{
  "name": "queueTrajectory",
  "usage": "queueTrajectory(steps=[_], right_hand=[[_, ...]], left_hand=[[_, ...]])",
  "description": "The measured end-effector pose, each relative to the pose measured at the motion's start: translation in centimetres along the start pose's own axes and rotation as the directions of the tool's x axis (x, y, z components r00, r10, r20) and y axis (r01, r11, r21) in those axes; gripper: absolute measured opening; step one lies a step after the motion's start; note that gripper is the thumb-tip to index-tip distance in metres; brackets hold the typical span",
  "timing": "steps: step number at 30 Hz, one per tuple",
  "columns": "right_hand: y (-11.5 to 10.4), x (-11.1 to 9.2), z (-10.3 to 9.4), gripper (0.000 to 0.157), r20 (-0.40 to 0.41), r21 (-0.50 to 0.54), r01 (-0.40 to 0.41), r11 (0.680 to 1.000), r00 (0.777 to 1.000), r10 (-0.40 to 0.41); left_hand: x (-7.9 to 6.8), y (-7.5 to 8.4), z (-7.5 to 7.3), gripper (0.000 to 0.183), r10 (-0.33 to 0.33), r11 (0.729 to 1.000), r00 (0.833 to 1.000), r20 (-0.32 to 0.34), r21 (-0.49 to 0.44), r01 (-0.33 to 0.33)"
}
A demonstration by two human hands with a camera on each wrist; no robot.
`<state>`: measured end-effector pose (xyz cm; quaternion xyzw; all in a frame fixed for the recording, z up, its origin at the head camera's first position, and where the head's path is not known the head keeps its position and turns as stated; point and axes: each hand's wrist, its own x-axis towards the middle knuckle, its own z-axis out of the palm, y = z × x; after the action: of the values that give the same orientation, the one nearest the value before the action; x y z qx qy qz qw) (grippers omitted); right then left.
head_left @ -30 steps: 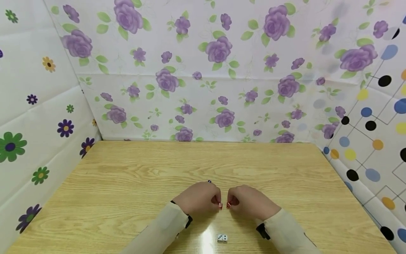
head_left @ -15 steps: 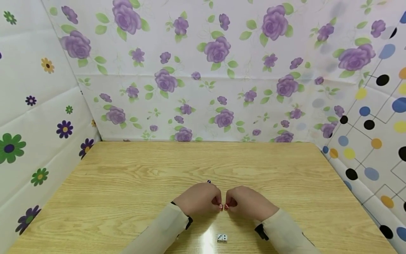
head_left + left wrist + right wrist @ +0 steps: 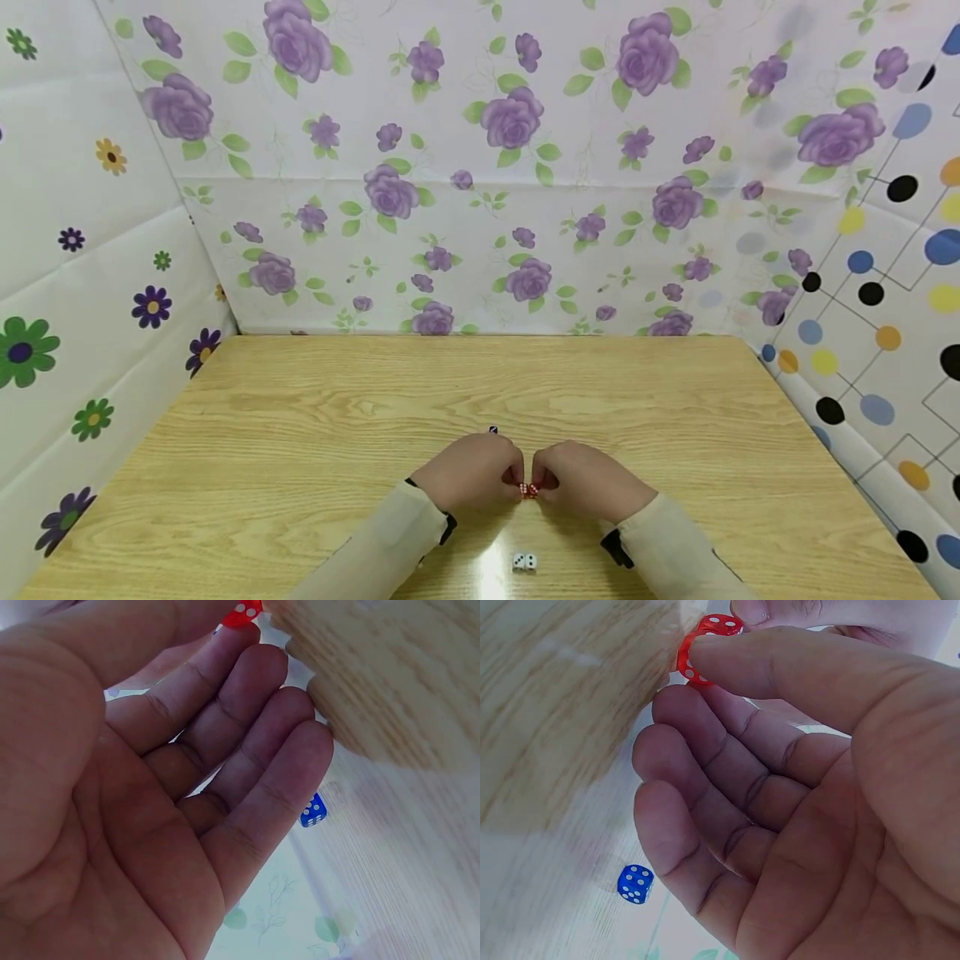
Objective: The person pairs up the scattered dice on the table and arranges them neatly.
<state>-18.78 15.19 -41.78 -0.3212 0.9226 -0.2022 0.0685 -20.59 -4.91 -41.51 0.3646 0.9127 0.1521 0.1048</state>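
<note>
Landmark: we placed everything from the white dice [image 3: 519, 562], side by side on the table [image 3: 337, 433].
Left red die [image 3: 523, 490]: just beyond the white dice, at the left hand's fingertips.
Right red die [image 3: 534, 491]: same spot beyond the white dice, alongside its mate; touching or barely apart, we couldn't tell.
Key relation: we judged the red side-to-side line-up mattered most; cubes, so no long axis; each hand nearest its own die.
Left hand [image 3: 472, 469]: beyond and left of the white dice, thumb and finger closed down to a die's breadth, pinching the left red die.
Right hand [image 3: 592, 479]: beyond and right of them, same narrow pinch, holding the right red die.
Blue die [image 3: 492, 430]: farthest beyond the white dice, slightly left, unheld.
Count: we had two red, two white, one blue, two hands.
</note>
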Motion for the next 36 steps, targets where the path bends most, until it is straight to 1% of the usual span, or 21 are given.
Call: queueTrajectory(steps=[7,12,17,19,21,24,26,28,31,34,36], right_hand=[[0.2,0.1,0.1,0.012,0.010,0.010,0.011,1.000,1.000,-0.011],[0.2,0.1,0.2,0.012,0.015,0.024,0.005,1.000,1.000,-0.005],[0.2,-0.1,0.1,0.014,0.013,0.047,0.007,0.999,1.000,-0.007],[0.3,-0.3,-0.2,0.013,0.015,0.055,-0.007,0.998,1.000,0.006],[0.5,-0.5,-0.6,0.011,0.016,0.057,-0.031,0.998,0.999,0.030],[1.1,-0.8,-1.4,0.007,0.000,0.059,-0.093,0.994,0.996,0.094],[1.6,-1.0,-2.0,0.006,-0.023,0.058,-0.132,0.989,0.991,0.134],[2.1,-1.2,-2.6,0.005,-0.052,0.055,-0.169,0.984,0.984,0.172],[2.9,-1.4,-3.1,0.006,-0.086,0.040,-0.216,0.976,0.972,0.218],[3.6,-1.5,-3.3,0.008,-0.109,0.012,-0.257,0.966,0.960,0.257],[4.0,-1.5,-3.4,0.010,-0.123,-0.009,-0.271,0.962,0.955,0.268]], left_hand=[[0.0,0.1,-0.1,0.011,0.003,1.000,1.000,-0.002,0.006,-0.003],[-0.1,0.0,0.1,0.010,0.009,1.000,1.000,-0.001,-0.002,-0.009],[-0.3,0.1,0.0,0.012,0.011,1.000,1.000,0.002,-0.024,-0.011],[-0.4,0.1,-0.2,0.014,0.007,0.999,1.000,-0.002,-0.038,-0.007],[-0.5,0.0,-0.5,0.012,0.001,0.998,1.000,-0.005,-0.059,-0.001],[-0.4,-0.5,-1.1,0.003,-0.023,0.997,0.999,-0.027,-0.077,0.021],[-0.4,-1.0,-1.4,0.008,-0.051,0.995,0.997,-0.052,-0.083,0.047],[-0.4,-1.6,-1.7,0.015,-0.077,0.995,0.993,-0.085,-0.066,0.072],[-0.5,-2.4,-1.9,0.019,-0.101,0.995,0.987,-0.128,-0.040,0.097],[-0.5,-3.1,-2.0,0.020,-0.102,0.995,0.983,-0.155,-0.021,0.100],[-0.4,-3.4,-2.1,0.020,-0.098,0.995,0.981,-0.166,-0.011,0.098]])
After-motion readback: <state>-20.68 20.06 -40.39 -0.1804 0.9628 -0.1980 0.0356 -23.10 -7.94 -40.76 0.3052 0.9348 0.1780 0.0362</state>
